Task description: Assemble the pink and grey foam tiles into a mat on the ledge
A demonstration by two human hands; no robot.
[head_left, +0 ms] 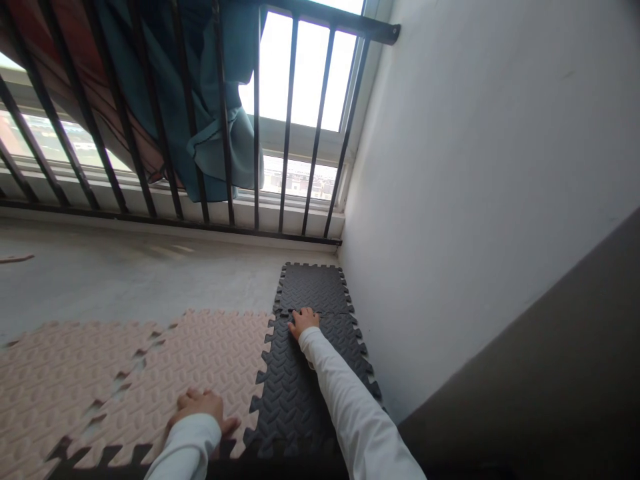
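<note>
My right hand lies with its fingers spread on the near black foam mat tile, close to the seam with the far black foam mat tile. That far tile reaches toward the corner under the railing. Flat on a pink foam mat tile, my left hand rests with its thumb out to the right. The pink tile's toothed right edge meets the near black tile. Another pink foam mat tile lies to the left, with small gaps along the joint between the two. Neither hand holds anything.
A white wall rises along the right side of the black tiles. Black railing bars stand before the window at the back, with a blue-green curtain behind them. Grey floor shows beyond the pink tiles.
</note>
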